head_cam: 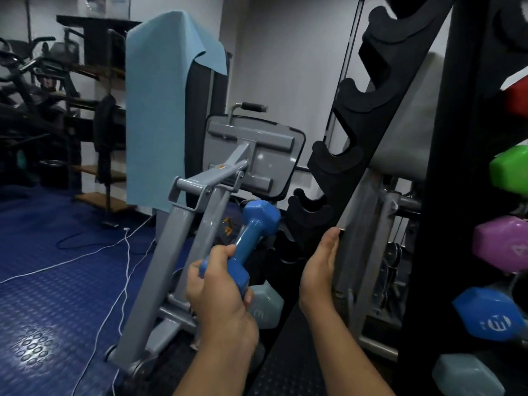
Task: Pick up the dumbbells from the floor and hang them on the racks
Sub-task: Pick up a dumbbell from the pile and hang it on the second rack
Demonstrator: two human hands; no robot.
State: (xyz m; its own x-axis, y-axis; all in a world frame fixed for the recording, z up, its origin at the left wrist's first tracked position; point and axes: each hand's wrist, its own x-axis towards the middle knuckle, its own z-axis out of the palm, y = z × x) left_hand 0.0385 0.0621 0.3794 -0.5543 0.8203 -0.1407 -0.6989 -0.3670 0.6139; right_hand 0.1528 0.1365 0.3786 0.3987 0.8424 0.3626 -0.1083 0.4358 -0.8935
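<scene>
My left hand (220,284) grips a blue dumbbell (251,232) by its handle and lower head, tilted with its upper head pointing up toward the black rack's notched upright (340,155). The dumbbell's top head sits just left of the lowest empty hooks (308,210). My right hand (321,267) is flat, fingers straight, resting against the rack's edge. On the rack's right side hang a red (518,98), a green (510,170), a purple (500,247), a blue (488,318) and a grey dumbbell (465,375). Another grey dumbbell (264,307) hangs low behind my left hand.
A grey weight bench frame (200,212) leans just left of the rack, with a light blue towel (163,110) draped on a machine behind it. White cables (120,264) cross the blue rubber floor (43,281). Exercise bikes and shelves stand at far left.
</scene>
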